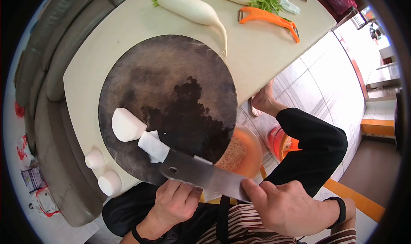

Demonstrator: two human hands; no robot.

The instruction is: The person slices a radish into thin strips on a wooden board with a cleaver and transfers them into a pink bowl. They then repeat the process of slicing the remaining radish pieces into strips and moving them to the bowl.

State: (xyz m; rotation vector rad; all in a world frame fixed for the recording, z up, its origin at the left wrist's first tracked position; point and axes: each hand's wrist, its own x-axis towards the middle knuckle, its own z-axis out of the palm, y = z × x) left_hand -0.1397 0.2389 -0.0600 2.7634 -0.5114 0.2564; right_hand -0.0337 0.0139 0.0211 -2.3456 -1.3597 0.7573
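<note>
My right hand [284, 207] grips the handle end of a steel cleaver [201, 173], thumb lying on the blade. My left hand [175, 201] is curled against the blade's near edge, fingertips and thumb touching the metal. The blade lies flat over the near rim of a round dark cutting board [171, 81]. A peeled white radish piece [153, 146] sits at the blade's tip. A larger radish chunk [126, 124] lies on the board just beyond it.
Two short radish pieces [94, 158] [109, 182] stand on the cream table [98, 55] left of the board. At the far end lie whole radishes [192, 8], greens [265, 2] and an orange peeler [267, 17]. An orange bowl [250, 158] of shreds sits below the table edge. A grey sofa [51, 72] runs along the left.
</note>
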